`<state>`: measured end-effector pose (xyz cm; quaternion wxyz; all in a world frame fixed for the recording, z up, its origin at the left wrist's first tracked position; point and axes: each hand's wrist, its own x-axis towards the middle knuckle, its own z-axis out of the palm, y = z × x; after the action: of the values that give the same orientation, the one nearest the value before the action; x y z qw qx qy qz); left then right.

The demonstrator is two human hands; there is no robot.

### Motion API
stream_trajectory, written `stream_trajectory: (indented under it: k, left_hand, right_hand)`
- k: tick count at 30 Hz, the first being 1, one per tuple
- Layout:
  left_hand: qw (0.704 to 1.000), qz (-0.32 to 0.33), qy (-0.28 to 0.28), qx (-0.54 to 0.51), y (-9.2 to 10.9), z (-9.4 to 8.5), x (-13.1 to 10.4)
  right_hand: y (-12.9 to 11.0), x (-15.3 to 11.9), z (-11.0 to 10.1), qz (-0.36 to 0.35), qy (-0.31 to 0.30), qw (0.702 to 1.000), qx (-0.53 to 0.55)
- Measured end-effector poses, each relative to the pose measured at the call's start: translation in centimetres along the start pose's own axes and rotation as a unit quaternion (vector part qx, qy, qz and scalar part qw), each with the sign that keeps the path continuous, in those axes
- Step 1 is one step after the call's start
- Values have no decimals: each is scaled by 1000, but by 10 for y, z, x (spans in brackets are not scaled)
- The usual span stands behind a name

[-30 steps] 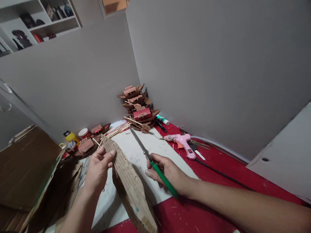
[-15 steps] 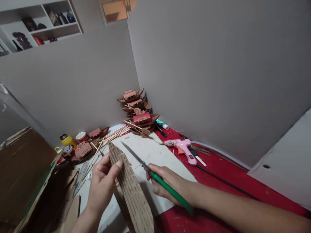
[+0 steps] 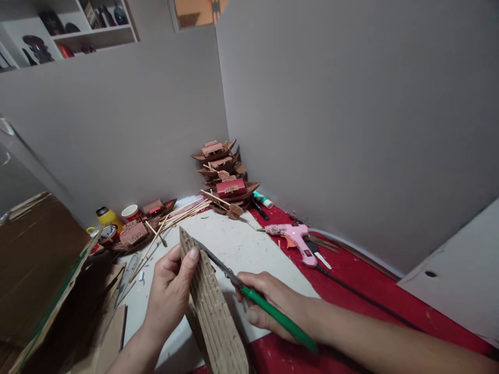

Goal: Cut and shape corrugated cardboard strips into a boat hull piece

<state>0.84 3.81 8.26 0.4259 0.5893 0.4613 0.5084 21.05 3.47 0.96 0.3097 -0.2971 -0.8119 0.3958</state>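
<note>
My left hand [image 3: 171, 283] pinches a long strip of corrugated cardboard [image 3: 218, 317] near its pointed upper end, thumb on the ridged face. In my right hand [image 3: 273, 306] are scissors [image 3: 268, 309] with green handles, their fingers wrapped round the grip. The blades point up and left, and their tips meet the strip's right edge close to my left thumb. Whether the blades are parted there is hard to see. Beneath both hands lies a white board [image 3: 234, 244] on a red table cover [image 3: 351, 291].
A pink glue gun [image 3: 294, 239] with a black cord lies to the right. Several small cardboard boats [image 3: 232, 188] are stacked in the wall corner. Thin sticks [image 3: 187, 213], a paper cup [image 3: 130, 212] and a yellow bottle [image 3: 109, 218] stand at back left, behind a large cardboard box [image 3: 35, 259].
The scissors have moved in against the strip's right edge; their tips stood apart from it before. My left hand keeps its pinch. The whole view has shifted slightly.
</note>
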Motion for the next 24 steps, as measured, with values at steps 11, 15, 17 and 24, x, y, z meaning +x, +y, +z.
stream_trajectory:
  k: [11,15,17,24]
  left_hand:
    - [1000,-6,-17,-2,-2,7,-3]
    - [999,-21,-14,-26,-5,7,-4]
    - [999,-30,-15,-39,-6,7,-4]
    - [994,-64,-20,-92,-6,3,-3]
  right_hand:
    - [6,-3,4,23,17,999,-17]
    - [9,-5,7,22,30,999,-2]
    - [7,-4,8,24,35,999,19]
    - [6,-3,13,29,51,997,53]
